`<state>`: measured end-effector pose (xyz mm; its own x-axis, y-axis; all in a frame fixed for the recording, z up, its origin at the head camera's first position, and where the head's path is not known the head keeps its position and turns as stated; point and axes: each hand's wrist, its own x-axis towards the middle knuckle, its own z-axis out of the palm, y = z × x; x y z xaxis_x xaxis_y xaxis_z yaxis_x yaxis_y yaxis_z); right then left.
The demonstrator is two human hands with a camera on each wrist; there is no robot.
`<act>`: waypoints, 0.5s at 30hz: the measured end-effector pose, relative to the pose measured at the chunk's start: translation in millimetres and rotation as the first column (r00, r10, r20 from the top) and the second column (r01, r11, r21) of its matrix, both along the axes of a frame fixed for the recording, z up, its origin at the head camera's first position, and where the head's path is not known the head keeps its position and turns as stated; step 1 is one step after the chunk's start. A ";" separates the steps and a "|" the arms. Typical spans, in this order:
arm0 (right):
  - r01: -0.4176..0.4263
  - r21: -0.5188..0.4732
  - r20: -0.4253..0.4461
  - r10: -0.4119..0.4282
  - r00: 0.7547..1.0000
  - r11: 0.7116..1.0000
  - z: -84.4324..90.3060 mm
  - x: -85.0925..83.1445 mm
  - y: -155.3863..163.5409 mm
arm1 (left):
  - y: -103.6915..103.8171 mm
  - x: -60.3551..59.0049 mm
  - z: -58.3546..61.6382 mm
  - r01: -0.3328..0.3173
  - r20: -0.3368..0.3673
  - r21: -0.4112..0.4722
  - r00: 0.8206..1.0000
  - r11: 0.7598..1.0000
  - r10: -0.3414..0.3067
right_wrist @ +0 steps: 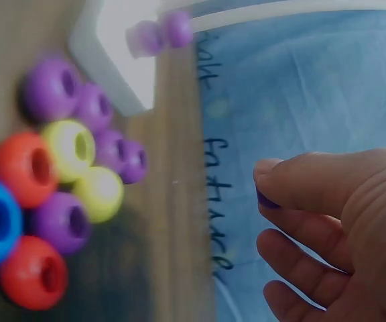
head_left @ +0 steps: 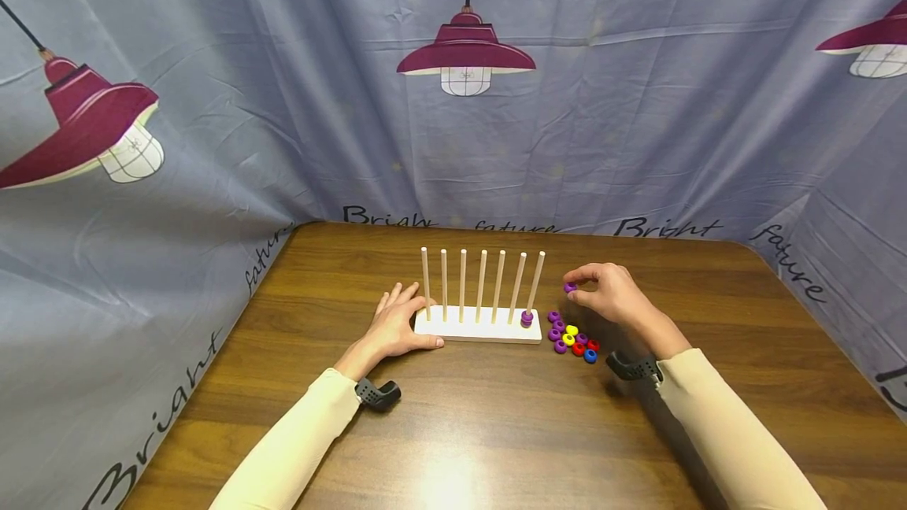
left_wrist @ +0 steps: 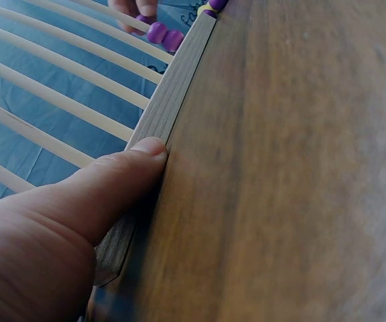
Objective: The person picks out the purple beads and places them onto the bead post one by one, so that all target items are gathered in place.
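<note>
A white wooden peg stand (head_left: pixel 478 327) with a row of several upright wooden pegs sits on the table. Its left end is held by my left hand (head_left: pixel 393 327), thumb (left_wrist: pixel 129 171) along the front edge and index finger at the back. Two purple beads (head_left: pixel 527 319) are stacked low on the rightmost peg. To the right of the stand, above the tabletop, my right hand (head_left: pixel 612 293) pinches another purple bead (head_left: pixel 570 288) between thumb and finger. In the right wrist view only a sliver of that bead shows under the thumb.
Loose beads lie in a cluster just right of the stand: several purple ones (head_left: pixel 556 334), two yellow (head_left: pixel 569 340), two red (head_left: pixel 579 349) and a blue one (head_left: pixel 590 356). Behind the wooden table (head_left: pixel 496 431) hangs a blue-grey curtain (head_left: pixel 340 116) printed with lamps and lettering.
</note>
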<state>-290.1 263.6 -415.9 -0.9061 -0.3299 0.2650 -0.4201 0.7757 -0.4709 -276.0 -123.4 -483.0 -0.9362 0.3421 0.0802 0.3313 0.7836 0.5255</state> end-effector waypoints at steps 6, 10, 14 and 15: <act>-0.008 0.004 -0.014 0.008 1.000 1.000 16.5 0.8 -1.2 | 0.0 0.2 -0.5 -0.002 0.003 0.001 1.000 1.000 0.002; -0.021 0.013 -0.032 0.022 0.999 1.000 26.8 1.8 -3.7 | 0.1 0.7 -0.2 -0.005 0.005 0.005 1.000 1.000 0.005; -0.017 0.034 -0.045 0.018 0.999 0.999 38.8 2.8 -7.3 | 0.0 0.5 0.6 -0.003 0.004 0.005 1.000 1.000 0.003; -0.017 0.039 -0.047 0.018 0.999 0.999 41.9 3.0 -8.0 | 0.0 0.4 0.9 -0.001 0.003 0.006 1.000 1.000 0.001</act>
<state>-287.2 255.6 -373.9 -0.8867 -0.3564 0.2944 -0.4550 0.7853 -0.4199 -275.6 -123.4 -482.1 -0.9370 0.3402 0.0793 0.3286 0.7809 0.5312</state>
